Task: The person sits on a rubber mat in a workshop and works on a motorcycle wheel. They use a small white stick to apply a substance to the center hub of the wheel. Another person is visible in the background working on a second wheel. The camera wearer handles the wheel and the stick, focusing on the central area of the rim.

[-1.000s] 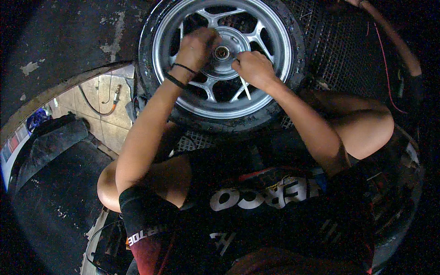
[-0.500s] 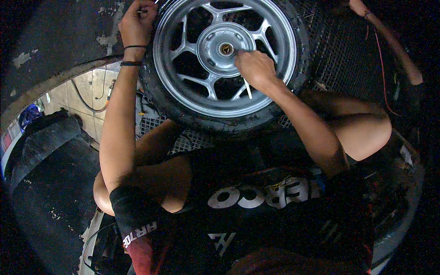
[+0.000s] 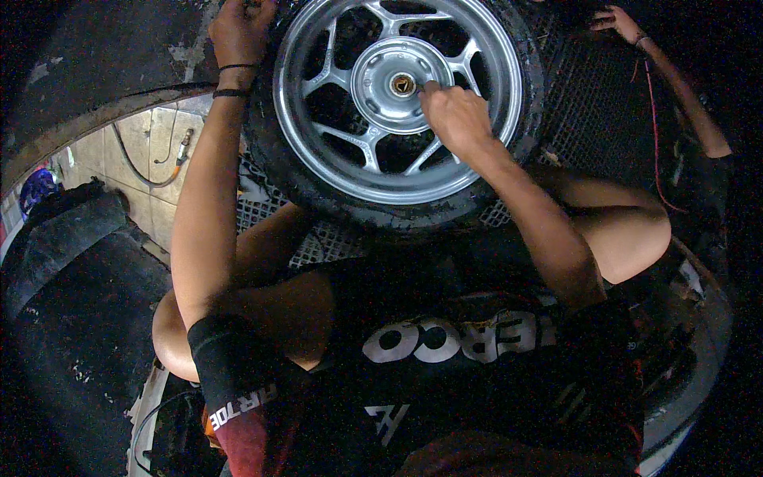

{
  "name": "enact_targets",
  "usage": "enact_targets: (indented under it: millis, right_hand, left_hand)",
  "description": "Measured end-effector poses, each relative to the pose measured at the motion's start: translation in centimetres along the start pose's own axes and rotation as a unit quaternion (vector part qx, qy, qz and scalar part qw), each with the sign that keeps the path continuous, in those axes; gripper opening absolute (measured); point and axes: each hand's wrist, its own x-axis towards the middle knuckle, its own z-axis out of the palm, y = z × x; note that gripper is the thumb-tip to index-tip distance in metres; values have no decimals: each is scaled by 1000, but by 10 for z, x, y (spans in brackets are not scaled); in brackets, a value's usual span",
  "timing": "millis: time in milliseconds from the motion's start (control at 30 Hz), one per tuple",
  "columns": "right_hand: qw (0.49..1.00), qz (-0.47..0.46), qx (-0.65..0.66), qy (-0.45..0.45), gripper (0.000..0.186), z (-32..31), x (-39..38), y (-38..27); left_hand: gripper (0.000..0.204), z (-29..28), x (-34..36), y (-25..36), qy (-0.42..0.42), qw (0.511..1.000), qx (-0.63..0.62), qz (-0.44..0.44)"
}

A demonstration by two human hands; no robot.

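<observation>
A silver motorcycle wheel (image 3: 321, 78) with forked spokes and a black tyre (image 3: 306, 187) lies in front of my lap. My right hand (image 3: 459, 118) is closed beside the hub (image 3: 373, 103), its fingertips close to the brass-coloured centre hole (image 3: 404, 85). What it grips is covered by the fingers. At the tyre's far left, my left hand (image 3: 241, 32) has curled fingers, partly cut off by the top edge of the picture. I cannot make out what is in them.
Black mesh (image 3: 584, 119) lies under and right of the wheel. Another person's hand (image 3: 624, 25) reaches in at the upper right, above a red cord (image 3: 653, 127). A hose with a metal fitting (image 3: 187, 141) rests on tiles at left, near a large black curved object (image 3: 71, 246).
The wheel and my right hand sit slightly further right in view. The thin white stick below my right hand no longer shows plainly. More of the other person's hand shows.
</observation>
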Motion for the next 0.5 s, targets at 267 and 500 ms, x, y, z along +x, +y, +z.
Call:
enact_targets:
  millis: [267, 500]
  right_hand:
    - [996, -51, -66, -15, 23, -9, 6, 11]
    - [991, -92, -88, 38, 18, -23, 9, 18]
  left_hand:
    - [17, 12, -1, -21, 45, 998, -22, 44]
    - [23, 9, 0, -8, 24, 998, -46, 47]
